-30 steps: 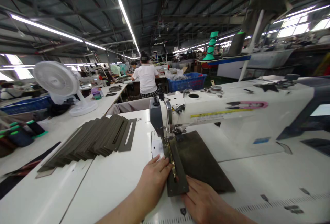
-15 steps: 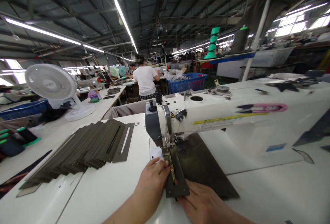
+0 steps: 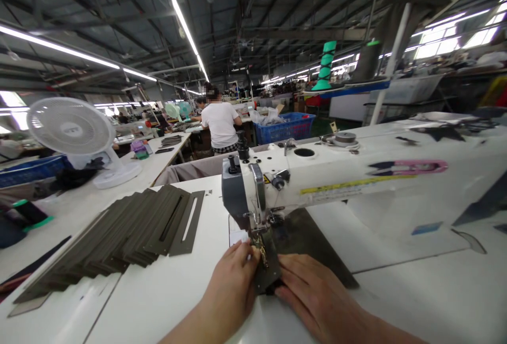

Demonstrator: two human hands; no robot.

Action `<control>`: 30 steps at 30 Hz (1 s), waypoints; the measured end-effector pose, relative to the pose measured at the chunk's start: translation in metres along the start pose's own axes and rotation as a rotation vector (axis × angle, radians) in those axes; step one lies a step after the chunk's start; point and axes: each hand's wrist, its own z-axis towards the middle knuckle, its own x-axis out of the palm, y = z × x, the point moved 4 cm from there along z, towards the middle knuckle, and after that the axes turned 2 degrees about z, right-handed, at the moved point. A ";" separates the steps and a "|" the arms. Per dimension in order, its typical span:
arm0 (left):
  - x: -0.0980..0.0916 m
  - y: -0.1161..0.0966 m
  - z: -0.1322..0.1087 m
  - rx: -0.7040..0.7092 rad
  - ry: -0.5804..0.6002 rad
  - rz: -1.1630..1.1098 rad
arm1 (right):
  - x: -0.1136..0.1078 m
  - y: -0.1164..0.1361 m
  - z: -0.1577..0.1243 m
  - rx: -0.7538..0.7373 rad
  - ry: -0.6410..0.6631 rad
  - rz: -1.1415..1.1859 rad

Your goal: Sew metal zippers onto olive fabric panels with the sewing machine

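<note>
My left hand point(image 3: 233, 286) and my right hand point(image 3: 312, 294) press on a dark olive slotted panel point(image 3: 267, 270), one on either side of its strip. A brass-coloured zipper point(image 3: 260, 248) runs along the strip and passes under the presser foot point(image 3: 255, 225) of a white industrial sewing machine point(image 3: 317, 185). A larger dark olive sheet point(image 3: 309, 241) lies beneath and behind the panel, partly hidden by the machine arm. The needle point is hidden by the presser foot and the zipper.
To the left on the white table point(image 3: 158, 280), a fanned stack of olive slotted panels point(image 3: 130, 228) lies close to the machine. Behind it stand a white fan point(image 3: 71, 133) and a blue crate point(image 3: 283, 127). A co-worker in a white shirt point(image 3: 219, 125) sits beyond.
The slotted panel has fed away from me under the presser foot, so less of it shows. My right hand has moved closer to the machine and to my left hand. The view has shifted slightly.
</note>
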 end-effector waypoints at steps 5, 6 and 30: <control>-0.005 -0.006 -0.004 -0.117 0.082 -0.065 | 0.006 -0.013 0.029 0.111 0.228 -0.038; -0.008 -0.005 -0.003 -0.132 0.076 -0.095 | 0.008 -0.014 0.035 0.085 0.268 -0.016; -0.009 -0.019 -0.008 0.259 -0.212 -0.021 | 0.019 -0.053 0.044 0.460 0.145 0.051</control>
